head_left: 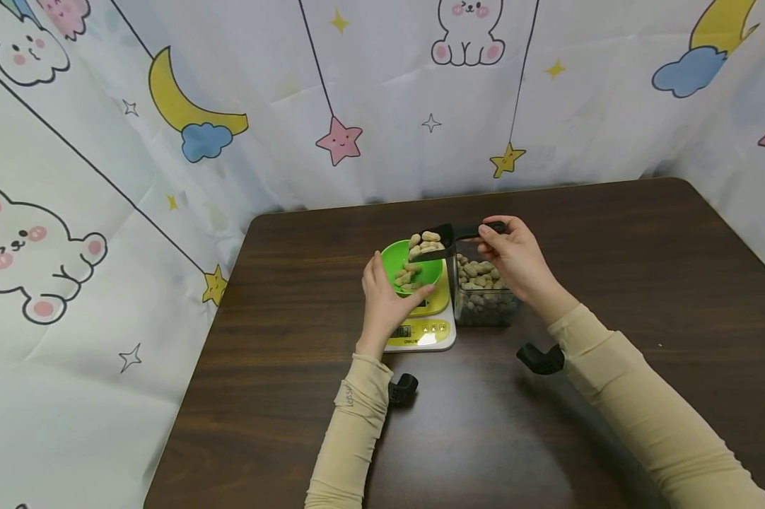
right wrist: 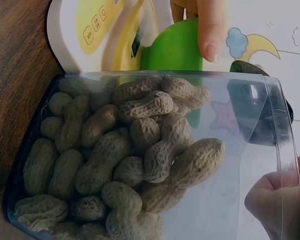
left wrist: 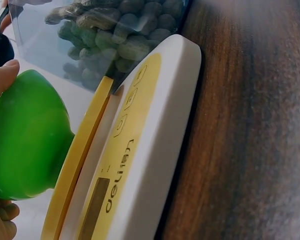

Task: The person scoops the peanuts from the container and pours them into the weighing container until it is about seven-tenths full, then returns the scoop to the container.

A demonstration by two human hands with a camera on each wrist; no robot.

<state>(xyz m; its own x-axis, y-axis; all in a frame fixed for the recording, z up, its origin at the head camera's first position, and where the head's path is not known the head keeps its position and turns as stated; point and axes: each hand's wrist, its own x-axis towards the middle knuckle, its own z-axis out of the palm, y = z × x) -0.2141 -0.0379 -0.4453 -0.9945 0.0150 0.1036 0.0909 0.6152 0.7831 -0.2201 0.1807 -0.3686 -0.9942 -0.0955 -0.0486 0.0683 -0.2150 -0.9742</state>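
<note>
A green bowl (head_left: 392, 254) with some unshelled peanuts in it stands on a yellow and white kitchen scale (head_left: 445, 338). My left hand (head_left: 385, 300) holds the bowl, thumb on the near right side and fingers on the left; the left wrist view shows the thumb at the rim of the bowl (left wrist: 30, 135). With my right hand (head_left: 516, 258) I grip the handle of a black scoop (head_left: 446, 236). Peanuts (head_left: 427, 244) lie in the scoop, which is over the bowl. Right of the scale is a clear plastic container (head_left: 484, 316) of peanuts, below my right hand.
A dark wooden table (head_left: 281, 297) bears the scale and container. Behind it hangs a white curtain (head_left: 395, 85) printed with cartoon animals, moons and stars. Black devices (head_left: 540, 359) stick out by both wrists.
</note>
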